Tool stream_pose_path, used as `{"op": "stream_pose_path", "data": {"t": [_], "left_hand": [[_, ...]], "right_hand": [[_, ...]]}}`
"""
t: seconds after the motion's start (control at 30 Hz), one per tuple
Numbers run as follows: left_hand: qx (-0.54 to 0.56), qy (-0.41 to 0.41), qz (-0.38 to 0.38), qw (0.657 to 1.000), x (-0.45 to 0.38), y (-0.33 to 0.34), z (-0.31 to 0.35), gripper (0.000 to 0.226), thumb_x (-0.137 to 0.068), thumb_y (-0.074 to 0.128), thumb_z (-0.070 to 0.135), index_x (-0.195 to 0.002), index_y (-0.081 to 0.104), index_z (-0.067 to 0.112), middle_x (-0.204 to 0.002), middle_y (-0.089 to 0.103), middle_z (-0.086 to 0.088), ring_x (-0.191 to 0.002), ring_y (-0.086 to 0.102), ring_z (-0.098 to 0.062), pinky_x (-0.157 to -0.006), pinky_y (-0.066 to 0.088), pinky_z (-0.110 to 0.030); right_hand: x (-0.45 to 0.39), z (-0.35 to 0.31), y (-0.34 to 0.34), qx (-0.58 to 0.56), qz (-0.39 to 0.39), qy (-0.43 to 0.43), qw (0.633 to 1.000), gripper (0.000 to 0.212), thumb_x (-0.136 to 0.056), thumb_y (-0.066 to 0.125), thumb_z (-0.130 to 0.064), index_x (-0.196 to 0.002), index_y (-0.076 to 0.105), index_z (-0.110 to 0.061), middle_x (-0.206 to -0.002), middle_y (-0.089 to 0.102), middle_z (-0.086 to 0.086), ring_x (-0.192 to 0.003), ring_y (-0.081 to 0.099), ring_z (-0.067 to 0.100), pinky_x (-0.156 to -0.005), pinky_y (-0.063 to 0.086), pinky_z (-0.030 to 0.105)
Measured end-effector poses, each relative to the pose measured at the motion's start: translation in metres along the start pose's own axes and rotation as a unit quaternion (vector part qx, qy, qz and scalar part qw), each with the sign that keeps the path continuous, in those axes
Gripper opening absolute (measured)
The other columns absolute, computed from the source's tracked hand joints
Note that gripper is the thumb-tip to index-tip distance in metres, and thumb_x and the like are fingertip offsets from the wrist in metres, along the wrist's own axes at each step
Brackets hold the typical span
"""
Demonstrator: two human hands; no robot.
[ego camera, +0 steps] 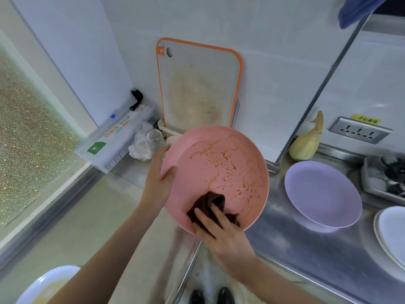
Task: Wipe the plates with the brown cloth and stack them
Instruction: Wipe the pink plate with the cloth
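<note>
A pink plate (228, 159), streaked with brownish sauce, is held tilted above the counter corner. My left hand (156, 181) grips its left rim, thumb on the inside. My right hand (221, 233) presses the brown cloth (210, 205) against the plate's lower inner face. A lilac plate (322, 194) lies flat on the steel counter to the right. White plates (392, 231) are stacked at the right edge. Another white plate (47, 284) with yellowish residue sits at the bottom left.
An orange-rimmed cutting board (197, 86) leans on the wall behind the pink plate. A clear wrap box (114, 139), a glass (154, 137), a gourd-shaped bottle (306, 141), a wall socket (359, 131) and a tray of utensils (385, 178) line the counter.
</note>
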State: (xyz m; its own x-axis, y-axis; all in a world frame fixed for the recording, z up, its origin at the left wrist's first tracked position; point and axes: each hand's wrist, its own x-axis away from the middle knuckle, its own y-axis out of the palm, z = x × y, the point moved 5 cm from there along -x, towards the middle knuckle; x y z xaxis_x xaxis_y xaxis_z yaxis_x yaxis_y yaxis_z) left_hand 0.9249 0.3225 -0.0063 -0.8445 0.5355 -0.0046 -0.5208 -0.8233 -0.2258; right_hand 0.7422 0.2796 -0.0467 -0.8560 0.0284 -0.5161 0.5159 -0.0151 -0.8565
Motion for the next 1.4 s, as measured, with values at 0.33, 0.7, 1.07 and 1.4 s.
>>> {"op": "stream_pose_path", "data": {"t": [0.33, 0.7, 1.07, 1.4], "left_hand": [[0.062, -0.010, 0.079, 0.995, 0.046, 0.012, -0.005, 0.076, -0.086, 0.041, -0.014, -0.134, 0.027, 0.043, -0.143, 0.036, 0.015, -0.133, 0.033, -0.004, -0.116, 0.027, -0.035], [0.073, 0.031, 0.007, 0.997, 0.009, -0.003, -0.005, 0.070, -0.072, 0.046, 0.002, -0.128, 0.041, 0.043, -0.130, 0.051, 0.015, -0.129, 0.043, -0.018, -0.109, 0.034, -0.050], [0.025, 0.008, 0.017, 1.000, 0.008, 0.012, -0.020, 0.063, -0.085, 0.042, -0.012, -0.140, 0.040, 0.019, -0.144, 0.044, -0.001, -0.133, 0.038, -0.014, -0.115, 0.026, -0.044], [0.049, 0.004, -0.076, 0.996, -0.023, -0.009, 0.000, 0.066, -0.076, 0.048, 0.013, -0.117, 0.043, 0.064, -0.136, 0.050, 0.015, -0.131, 0.044, -0.018, -0.107, 0.037, -0.053]], "right_hand": [[-0.022, -0.012, -0.017, -0.011, 0.074, 0.075, 0.994, 0.056, -0.095, 0.023, -0.001, -0.089, 0.077, -0.015, -0.113, 0.070, 0.001, -0.099, 0.067, 0.033, -0.062, 0.057, 0.031], [0.003, 0.051, -0.009, 0.043, -0.033, -0.036, 0.998, 0.031, -0.078, 0.057, -0.011, -0.103, 0.074, -0.019, -0.120, 0.067, 0.001, -0.100, 0.067, 0.034, -0.061, 0.055, 0.030], [-0.016, -0.012, 0.011, -0.119, -0.040, 0.112, 0.986, 0.051, -0.071, 0.061, -0.016, -0.120, 0.054, -0.028, -0.130, 0.059, -0.004, -0.110, 0.062, 0.030, -0.074, 0.058, 0.037], [0.004, 0.045, -0.029, 0.042, -0.017, -0.123, 0.991, 0.049, -0.102, 0.021, -0.009, -0.099, 0.070, -0.016, -0.112, 0.070, 0.003, -0.090, 0.069, 0.033, -0.070, 0.057, 0.034]]}}
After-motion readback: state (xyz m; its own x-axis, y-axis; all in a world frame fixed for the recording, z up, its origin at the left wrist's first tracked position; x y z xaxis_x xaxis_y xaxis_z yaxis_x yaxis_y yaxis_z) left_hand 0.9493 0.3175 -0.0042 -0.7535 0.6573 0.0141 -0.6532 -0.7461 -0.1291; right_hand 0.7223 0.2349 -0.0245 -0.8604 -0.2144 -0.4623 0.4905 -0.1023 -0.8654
